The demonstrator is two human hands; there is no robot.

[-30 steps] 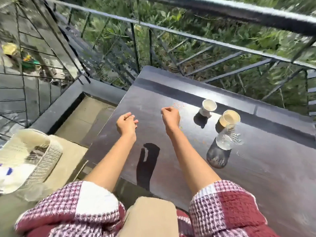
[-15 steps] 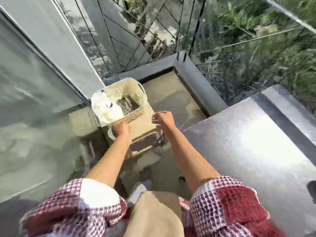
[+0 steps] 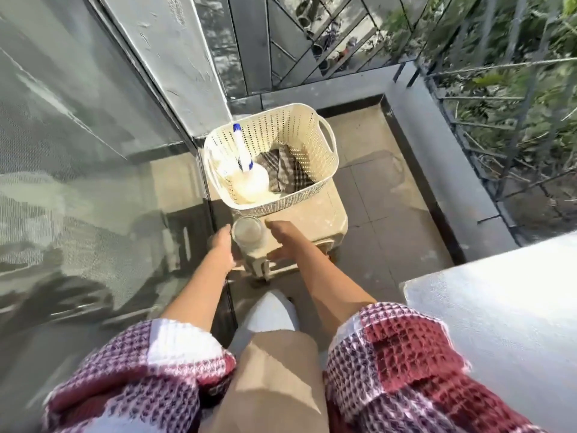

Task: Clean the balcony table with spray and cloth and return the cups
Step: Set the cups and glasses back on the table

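A cream perforated basket [image 3: 315, 132] stands on a beige plastic stool [image 3: 324, 214]. Inside it lie a white spray bottle [image 3: 249, 179] with a blue nozzle and a dark checked cloth [image 3: 285, 168]. A clear glass [image 3: 248, 234] stands on the stool just in front of the basket. My left hand [image 3: 222, 245] is at the glass's left side with its fingertips by the rim. My right hand [image 3: 282, 237] is on the glass's right, fingers spread over the stool. Neither hand grips anything. The table's pale corner [image 3: 499, 323] shows at the lower right; the cups are out of view.
A glass door and its frame [image 3: 175, 73] run along the left. A dark railing [image 3: 468, 120] and a low kerb [image 3: 437, 145] border the tiled balcony floor [image 3: 384, 214] to the right. My knee [image 3: 278, 370] is below the hands.
My view has swung left from the table and cups to the basket on the stool. Both hands left the tabletop and now flank the glass on the stool.
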